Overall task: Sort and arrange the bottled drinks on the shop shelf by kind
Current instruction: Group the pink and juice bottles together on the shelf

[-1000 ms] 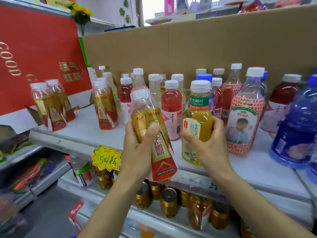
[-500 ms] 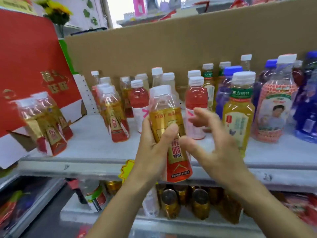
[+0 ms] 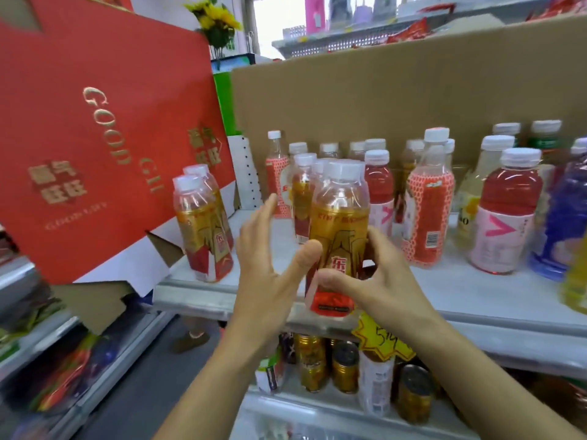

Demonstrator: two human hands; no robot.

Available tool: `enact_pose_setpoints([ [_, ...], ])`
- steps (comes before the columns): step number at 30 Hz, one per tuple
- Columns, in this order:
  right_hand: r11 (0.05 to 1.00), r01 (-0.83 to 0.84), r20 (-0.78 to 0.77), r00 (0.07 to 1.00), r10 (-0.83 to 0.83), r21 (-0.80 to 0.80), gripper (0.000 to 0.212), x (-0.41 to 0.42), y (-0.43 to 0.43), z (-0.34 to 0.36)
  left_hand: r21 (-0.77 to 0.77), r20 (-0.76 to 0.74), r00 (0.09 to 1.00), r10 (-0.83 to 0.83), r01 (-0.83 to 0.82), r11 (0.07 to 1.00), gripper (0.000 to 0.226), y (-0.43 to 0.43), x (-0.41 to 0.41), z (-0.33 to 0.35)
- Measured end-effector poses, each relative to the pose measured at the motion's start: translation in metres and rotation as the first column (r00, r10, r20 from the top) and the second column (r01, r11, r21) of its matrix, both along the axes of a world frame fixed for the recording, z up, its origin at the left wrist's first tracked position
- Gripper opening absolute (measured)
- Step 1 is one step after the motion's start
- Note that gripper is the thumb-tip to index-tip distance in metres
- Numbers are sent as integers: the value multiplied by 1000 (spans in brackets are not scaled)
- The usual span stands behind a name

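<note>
SHOP SHELF, DRINKS AISLE: A person's R hand (image 3: 386,282) grips a gold-labelled drink bottle (image 3: 340,223) low on its body, thumb across the front of the label and fingers curled round the right side. It holds the bottle upright in the air at the front edge of the grey shelf (image 3: 476,290), the bottle's red base overlapping the shelf's front lip. The L hand (image 3: 268,274) is open just left of the bottle, fingers straight and fanned up and away. Its thumb tip lies against or just in front of the bottle's left side; can't tell if it touches. Right behind the held bottle, approx. mid-shelf, stand matching gold bottles (image 3: 301,198). A gold pair (image 3: 203,227) stands near the shelf's front left corner, well apart from both hands. To the right, a red drink w/ white cap (image 3: 378,185) and a bottle in a red-and-white patterned sleeve (image 3: 427,211) stand mid-shelf. A bigger red bottle w/ a pink V label (image 3: 505,217) and a purple bottle (image 3: 562,223) stand nearer the right end. A cardboard sheet (image 3: 381,90) lines the back edge, and a red gift box (image 3: 95,138) leans at the left end. A yellow price tag (image 3: 381,341) hangs below the front lip, w/ gold cans (image 3: 346,366) on the lower level.
</note>
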State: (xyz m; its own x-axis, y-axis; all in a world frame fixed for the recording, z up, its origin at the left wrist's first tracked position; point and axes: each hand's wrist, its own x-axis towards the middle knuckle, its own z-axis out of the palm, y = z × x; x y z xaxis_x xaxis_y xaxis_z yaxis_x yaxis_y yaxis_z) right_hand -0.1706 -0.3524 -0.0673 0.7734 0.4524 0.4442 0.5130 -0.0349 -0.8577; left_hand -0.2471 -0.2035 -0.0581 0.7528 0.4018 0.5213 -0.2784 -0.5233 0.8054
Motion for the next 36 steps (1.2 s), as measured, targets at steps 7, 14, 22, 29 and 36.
enact_pose_setpoints([
  [7, 997, -50, -118, 992, 42, -61, 58, 28, 52, -8, -176, -228, 897, 378, -420, 890, 128, 120, 12, -16],
  [14, 975, -5, -26, 1000, -1, -224, 58, 50, 62, -17, -338, -307, 947, 89, -196, 921, 108, 189, 49, -21],
  [22, 948, -2, 31, 999, 12, -320, 59, 54, 67, -14, -377, -323, 946, -2, -127, 917, 98, 209, 113, -15],
  [29, 909, 52, -23, 997, -68, -413, 74, 52, 81, -8, -379, -342, 934, -103, -37, 925, 110, 225, 174, -13],
  [36, 857, 151, 65, 988, -137, -493, 61, 47, 121, 5, -308, -380, 902, -203, 84, 948, 111, 237, 183, -13],
])
